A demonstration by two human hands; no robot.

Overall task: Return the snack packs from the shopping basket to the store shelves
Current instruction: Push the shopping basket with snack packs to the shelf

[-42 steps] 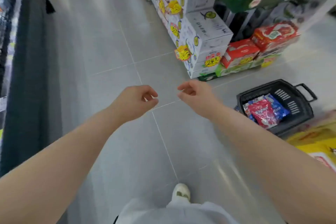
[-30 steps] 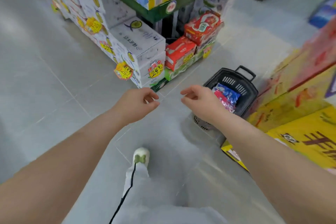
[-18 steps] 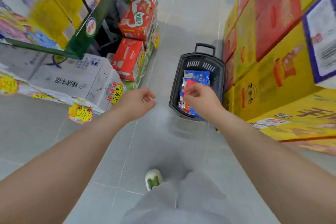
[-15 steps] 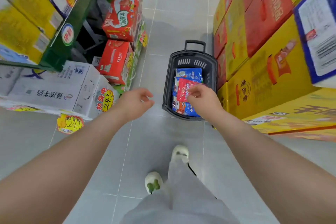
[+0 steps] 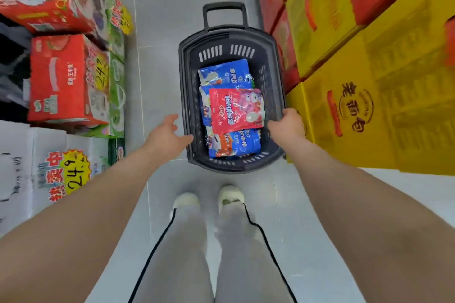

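A black shopping basket [image 5: 188, 96] stands on the floor in front of my feet, its pull handle at the far end. Inside lie several snack packs: a red pack [image 5: 236, 109] on top, a blue pack [image 5: 225, 74] behind it and another blue pack [image 5: 242, 142] in front. My left hand [image 5: 167, 134] is spread open, fingertips at the basket's left rim. My right hand [image 5: 286, 125] sits over the right rim, its fingers bent toward the red pack's edge. Their tips are hidden, so I cannot tell whether they hold anything.
Stacked yellow and red cartons [image 5: 357, 106] rise close against the basket's right side. On the left stand red drink cases [image 5: 61, 76] and white boxes with a yellow price tag [image 5: 71, 177]. A narrow strip of grey floor [image 5: 157, 69] runs between them.
I have turned and stepped up to the basket, which now lies straight ahead. Both hands dropped and spread apart to its two sides; my left hand opened out.
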